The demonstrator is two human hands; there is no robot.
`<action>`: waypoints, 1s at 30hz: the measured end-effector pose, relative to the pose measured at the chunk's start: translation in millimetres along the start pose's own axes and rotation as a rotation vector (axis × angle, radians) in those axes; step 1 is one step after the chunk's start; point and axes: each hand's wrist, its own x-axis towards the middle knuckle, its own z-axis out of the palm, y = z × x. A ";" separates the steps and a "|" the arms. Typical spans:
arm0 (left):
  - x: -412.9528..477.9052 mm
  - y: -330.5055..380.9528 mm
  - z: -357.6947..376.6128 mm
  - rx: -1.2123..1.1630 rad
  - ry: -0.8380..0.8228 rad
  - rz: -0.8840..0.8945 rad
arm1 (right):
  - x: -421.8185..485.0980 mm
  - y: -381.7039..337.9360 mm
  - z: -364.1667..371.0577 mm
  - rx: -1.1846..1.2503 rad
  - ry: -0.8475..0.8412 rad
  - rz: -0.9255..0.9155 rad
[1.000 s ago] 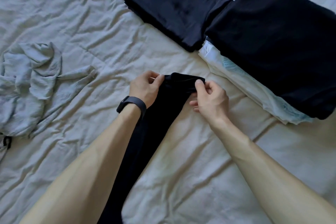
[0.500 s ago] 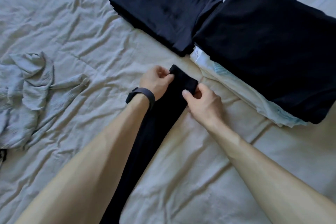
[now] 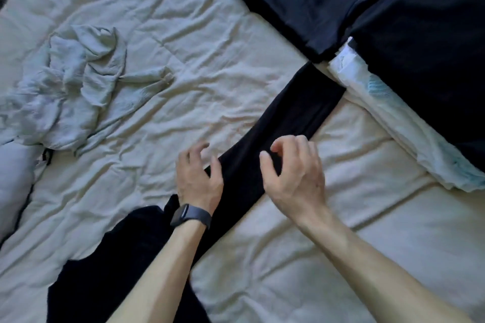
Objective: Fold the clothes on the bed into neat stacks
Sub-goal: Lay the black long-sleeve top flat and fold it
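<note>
The bed (image 3: 189, 34) fills the view, its pale cover wrinkled all over. At 2 o'clock lies the largest folded pile, a black stack (image 3: 433, 60), and under its near edge a folded white piece with light blue marks (image 3: 393, 118) sticks out toward 3 o'clock. The long black garment (image 3: 294, 118) runs as a narrow flat strip from 7 o'clock up to 1 o'clock; its far end lies just beside the white piece and the navy stack (image 3: 309, 0), which sits at 12 o'clock against the black stack. Its wider, unfolded part spreads at 7 o'clock under the left forearm. At 10 o'clock, well apart from the rest, a grey garment (image 3: 73, 92) lies crumpled. The right hand (image 3: 296, 173) is over the strip near the middle, fingers loosely curled, thumb and forefinger apart, gripping nothing. The left hand (image 3: 196, 178) is at the strip's left edge, fingers spread and loosely bent, holding nothing; whether either hand touches the cloth cannot be told. A dark watch (image 3: 190, 215) sits on the left wrist.
</note>
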 end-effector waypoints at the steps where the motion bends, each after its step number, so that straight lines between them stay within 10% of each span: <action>1: -22.7 -29.9 -12.6 0.056 0.023 -0.086 | -15.9 -11.1 12.1 -0.066 -0.108 -0.138; 7: -65.8 -153.5 -74.0 0.458 -0.228 -0.269 | -77.0 -7.2 68.1 -0.502 -0.741 -0.498; 15: -26.2 -171.7 -76.5 0.258 -0.137 -0.213 | -81.2 0.3 65.8 -0.765 -0.548 -0.155; 23: -56.3 -250.5 -116.4 0.400 -0.341 -0.332 | -77.6 -87.2 137.4 -0.566 -0.646 -0.557; 30: -48.7 -262.9 -103.3 0.129 -0.093 -0.348 | -48.8 -80.4 148.7 -0.799 -0.391 -0.481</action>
